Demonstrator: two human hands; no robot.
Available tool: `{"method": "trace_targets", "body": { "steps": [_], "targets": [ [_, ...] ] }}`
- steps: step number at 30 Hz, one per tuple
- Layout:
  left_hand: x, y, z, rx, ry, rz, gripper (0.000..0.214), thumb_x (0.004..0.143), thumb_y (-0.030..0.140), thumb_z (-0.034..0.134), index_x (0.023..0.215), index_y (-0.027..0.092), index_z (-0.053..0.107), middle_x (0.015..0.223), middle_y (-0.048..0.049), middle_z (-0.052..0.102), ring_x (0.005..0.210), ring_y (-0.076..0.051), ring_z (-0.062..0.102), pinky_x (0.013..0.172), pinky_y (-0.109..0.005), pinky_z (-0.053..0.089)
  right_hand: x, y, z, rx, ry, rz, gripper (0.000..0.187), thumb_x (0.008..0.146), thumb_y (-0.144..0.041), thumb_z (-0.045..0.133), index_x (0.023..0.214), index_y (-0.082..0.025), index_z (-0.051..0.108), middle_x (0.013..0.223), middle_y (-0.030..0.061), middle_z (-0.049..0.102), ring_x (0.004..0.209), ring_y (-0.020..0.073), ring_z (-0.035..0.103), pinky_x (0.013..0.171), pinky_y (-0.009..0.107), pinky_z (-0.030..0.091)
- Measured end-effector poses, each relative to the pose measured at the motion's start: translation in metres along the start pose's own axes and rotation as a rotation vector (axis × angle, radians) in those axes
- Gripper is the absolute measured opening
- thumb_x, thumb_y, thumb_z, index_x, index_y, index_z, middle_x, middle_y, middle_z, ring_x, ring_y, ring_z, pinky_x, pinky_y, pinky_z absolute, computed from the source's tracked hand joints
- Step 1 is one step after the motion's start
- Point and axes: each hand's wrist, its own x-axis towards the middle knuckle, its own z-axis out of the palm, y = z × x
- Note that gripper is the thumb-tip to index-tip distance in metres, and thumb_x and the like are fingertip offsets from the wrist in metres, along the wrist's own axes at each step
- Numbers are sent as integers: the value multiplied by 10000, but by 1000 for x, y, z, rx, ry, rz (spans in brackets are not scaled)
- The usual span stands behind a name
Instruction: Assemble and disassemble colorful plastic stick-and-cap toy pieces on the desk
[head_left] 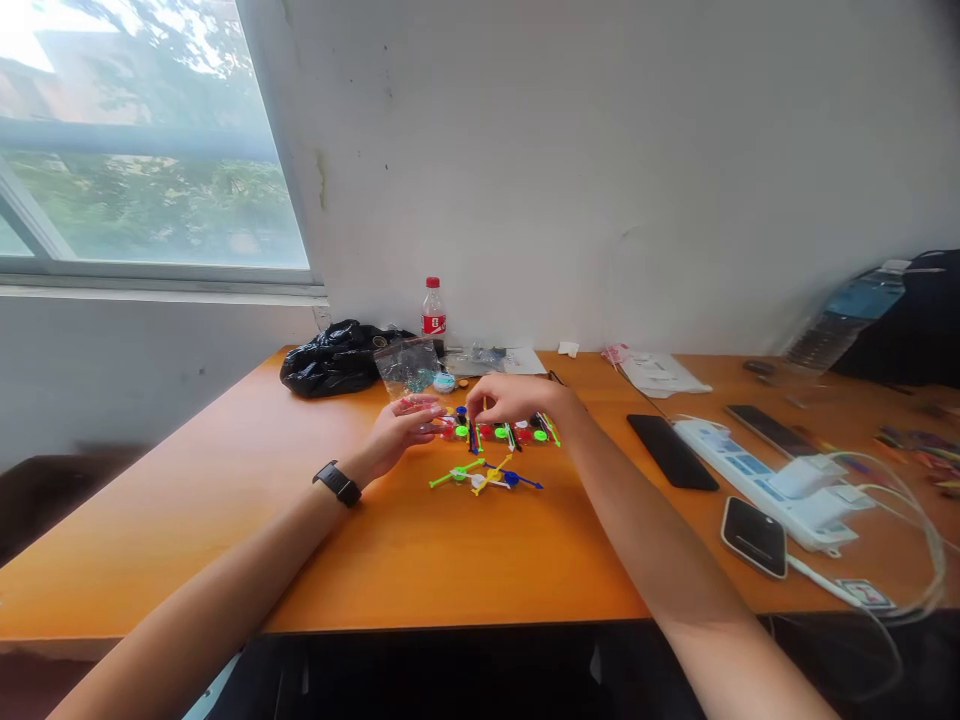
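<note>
Small coloured plastic discs, such as a green disc (pixel 501 433), and arrow-shaped sticks (pixel 514 437) form a row on the table, seemingly in a clear tray whose edges are hard to make out. At the row's left end, my left hand (pixel 403 432) rests with its fingers stretched toward the discs. My right hand (pixel 510 398) reaches over the row from above, fingers bent down and pinched among the pieces; whatever they hold is hidden. Nearer me lie several arrow spinners with round centres: a green spinner (pixel 459 474), a yellow spinner (pixel 493 474), a blue spinner (pixel 512 479) and a white one.
Behind the hands are a clear plastic bag (pixel 406 366), a black bag (pixel 330 360) and a red-capped bottle (pixel 433 312). On the right lie a black phone (pixel 672 452), a white power strip (pixel 739 470) with cables and a white-edged device (pixel 754 537). A wall borders the back.
</note>
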Motion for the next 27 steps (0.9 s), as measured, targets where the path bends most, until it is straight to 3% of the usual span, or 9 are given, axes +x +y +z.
{"method": "trace_targets", "body": {
  "steps": [5,8,16,23,27],
  "targets": [
    [3,0,-2,10,122,55,496,719,305,970,1100,149,692,1073,-131,803,978,-225,787,964,-352,615,20,3,17,-13,-172,-73,246,815,-180,716,1044,-187,806,1071,43,796,932,185,698,715,223,469],
    [2,-2,-2,48,141,78,499,717,305,971,1103,149,696,1064,-132,805,1009,-227,779,1034,-379,588,30,3,27,-5,-213,-139,244,794,-187,745,1031,-180,800,1056,35,789,917,177,691,730,224,471],
    [-1,0,0,89,143,90,532,689,350,983,1100,152,710,1062,-109,797,934,-206,768,944,-363,609,43,-20,50,84,-235,-280,290,798,-409,830,982,-191,775,930,-2,764,804,152,656,660,241,443],
    [-2,1,3,88,146,91,556,689,419,977,1094,162,697,1029,-111,801,910,-215,770,886,-355,616,50,-33,70,11,-182,-229,76,787,-211,791,844,-170,762,815,-14,734,692,132,602,581,254,364],
    [-3,3,4,101,143,84,570,694,448,970,1102,160,695,1043,-110,795,887,-208,766,849,-347,626,51,-31,71,9,-196,-249,81,787,-226,785,840,-173,754,823,-14,728,691,131,587,580,257,359]
  ]
}}
